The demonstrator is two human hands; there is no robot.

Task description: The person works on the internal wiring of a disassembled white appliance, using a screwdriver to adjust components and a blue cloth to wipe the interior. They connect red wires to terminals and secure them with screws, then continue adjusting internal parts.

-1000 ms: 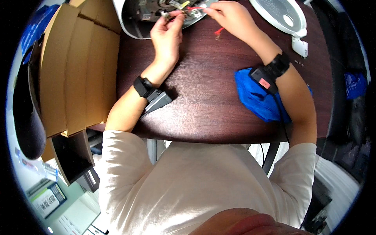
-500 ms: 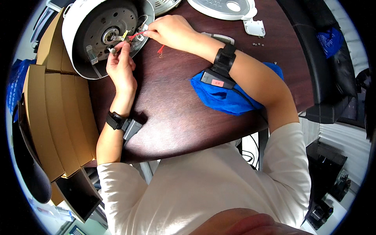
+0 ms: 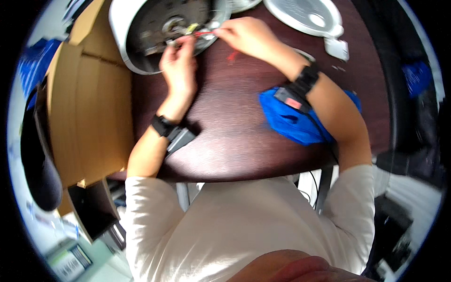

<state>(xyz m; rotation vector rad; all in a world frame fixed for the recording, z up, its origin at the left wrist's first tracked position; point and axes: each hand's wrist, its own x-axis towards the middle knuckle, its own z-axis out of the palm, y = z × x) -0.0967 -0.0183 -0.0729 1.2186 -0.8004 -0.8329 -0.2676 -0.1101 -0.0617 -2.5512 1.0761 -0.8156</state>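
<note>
A person in a pale shirt (image 3: pixel 249 221) works at a dark wood-grain table (image 3: pixel 225 117); the right hand (image 3: pixel 246 36) pinches a straight-drawn red wire (image 3: pixel 205 33) over the near right side of a round white appliance housing (image 3: pixel 119 29), which sits far left, open side showing; the left hand (image 3: pixel 180 68) pinches a small part too blurred to name; a blue cloth (image 3: pixel 291 124) lies right, near a round white lid (image 3: pixel 292 13) farther off.
</note>
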